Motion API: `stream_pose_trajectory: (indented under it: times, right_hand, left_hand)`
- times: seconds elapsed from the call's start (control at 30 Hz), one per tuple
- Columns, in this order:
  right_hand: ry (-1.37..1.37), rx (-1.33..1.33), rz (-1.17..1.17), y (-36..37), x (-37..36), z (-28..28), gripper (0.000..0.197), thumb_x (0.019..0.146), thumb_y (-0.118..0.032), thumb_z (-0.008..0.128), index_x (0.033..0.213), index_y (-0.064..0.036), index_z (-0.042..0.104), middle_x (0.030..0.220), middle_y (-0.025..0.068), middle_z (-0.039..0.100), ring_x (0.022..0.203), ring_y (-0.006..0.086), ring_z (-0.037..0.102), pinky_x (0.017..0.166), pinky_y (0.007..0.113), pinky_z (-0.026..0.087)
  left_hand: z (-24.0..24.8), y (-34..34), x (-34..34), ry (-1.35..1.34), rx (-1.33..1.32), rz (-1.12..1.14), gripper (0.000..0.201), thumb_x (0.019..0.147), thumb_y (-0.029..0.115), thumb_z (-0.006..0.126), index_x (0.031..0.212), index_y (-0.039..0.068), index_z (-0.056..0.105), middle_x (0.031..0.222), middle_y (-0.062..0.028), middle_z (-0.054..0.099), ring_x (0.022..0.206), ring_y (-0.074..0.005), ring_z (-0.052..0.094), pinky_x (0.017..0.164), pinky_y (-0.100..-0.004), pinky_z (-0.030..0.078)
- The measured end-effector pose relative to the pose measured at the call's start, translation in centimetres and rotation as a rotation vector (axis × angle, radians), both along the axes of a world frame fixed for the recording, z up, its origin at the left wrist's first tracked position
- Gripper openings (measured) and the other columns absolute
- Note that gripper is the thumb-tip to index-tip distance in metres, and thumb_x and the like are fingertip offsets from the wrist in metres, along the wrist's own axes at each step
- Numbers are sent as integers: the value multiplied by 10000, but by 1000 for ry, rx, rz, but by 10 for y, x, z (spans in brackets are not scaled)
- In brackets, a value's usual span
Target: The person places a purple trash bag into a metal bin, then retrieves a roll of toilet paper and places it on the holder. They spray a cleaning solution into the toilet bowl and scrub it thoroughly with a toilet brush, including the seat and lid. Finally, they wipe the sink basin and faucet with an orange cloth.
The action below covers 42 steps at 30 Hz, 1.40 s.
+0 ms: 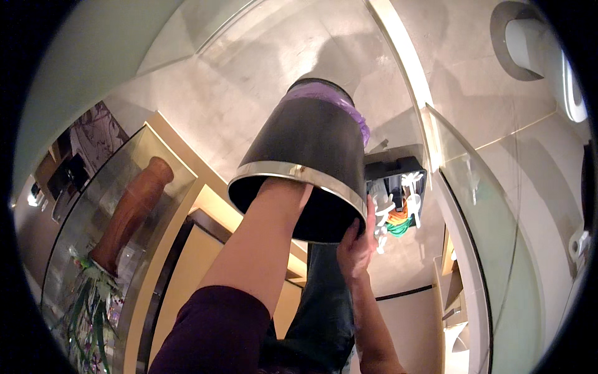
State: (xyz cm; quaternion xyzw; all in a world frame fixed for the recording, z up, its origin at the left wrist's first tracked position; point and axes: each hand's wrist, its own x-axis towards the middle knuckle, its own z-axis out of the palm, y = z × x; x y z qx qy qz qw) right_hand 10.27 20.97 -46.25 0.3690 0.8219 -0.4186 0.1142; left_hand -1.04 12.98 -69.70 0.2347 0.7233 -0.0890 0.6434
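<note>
A black waste bin (305,140) with a shiny silver band is held up in front of me, tilted, its open end facing me. My left forearm reaches into that opening, and the left hand (283,187) is hidden inside from about the wrist on. My right hand (358,252) grips the bin's right edge, with the thumb at the rim and fingers along the outer side. A purple plastic bag (324,93) wraps around the bin's far end, its loose edge bunched at the right.
On the floor beyond my right hand stands a black caddy (393,167) with white-handled tools and orange and green cloths (398,225). Glass panels (486,206) rise at the right, before a toilet (526,43). At left, a brown vase (134,209) with plants rests on a glass-topped counter.
</note>
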Motion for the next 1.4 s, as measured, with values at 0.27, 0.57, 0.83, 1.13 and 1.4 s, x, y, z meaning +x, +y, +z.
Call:
stream_pose_trajectory:
  times: [0.27, 0.57, 0.83, 1.13, 1.4]
  right_hand:
    - [59, 9, -44, 16, 8, -43, 543, 935, -2, 443, 1471, -18, 363, 1204, 268, 632, 1046, 381, 672, 870, 387, 546]
    - [-159, -65, -70, 13, -7, -111, 494, 990, -145, 533, 1452, -57, 382, 947, 322, 648, 908, 485, 648, 740, 475, 521]
    - [-117, -72, -110, 27, -1, -192, 793, 904, -367, 701, 1446, 34, 284, 1105, 337, 630, 1052, 472, 628, 898, 464, 508]
    - [-458, -727, -256, 49, -32, -196, 717, 912, -509, 640, 1350, 35, 481, 1148, 250, 662, 1092, 354, 639, 952, 404, 481]
    - [-468, 102, -47, -16, -65, -111, 277, 821, -165, 540, 917, 85, 607, 870, 315, 672, 897, 455, 672, 824, 503, 543]
  left_hand:
    - [-20, 3, -6, 46, -1, -27, 673, 958, 561, 271, 1508, 173, 293, 1590, -134, 236, 1466, -312, 189, 1132, -639, 88]
    - [-16, -24, 15, -18, -72, -146, 775, 948, 673, 163, 1587, 237, 116, 1658, -57, 23, 1517, -328, -70, 1111, -738, -80]
    - [8, 6, -3, -107, -172, -67, 774, 949, 691, 192, 1577, 240, 193, 1652, -83, 78, 1502, -425, -6, 1076, -786, -30]
    - [18, -26, -6, -26, -104, -44, 695, 988, 618, 238, 1525, 190, 345, 1621, -143, 168, 1493, -423, 72, 1094, -759, 16]
    - [184, -90, 24, 287, 689, 698, 134, 921, 156, 617, 989, 46, 655, 990, -139, 673, 876, -285, 647, 716, -420, 517]
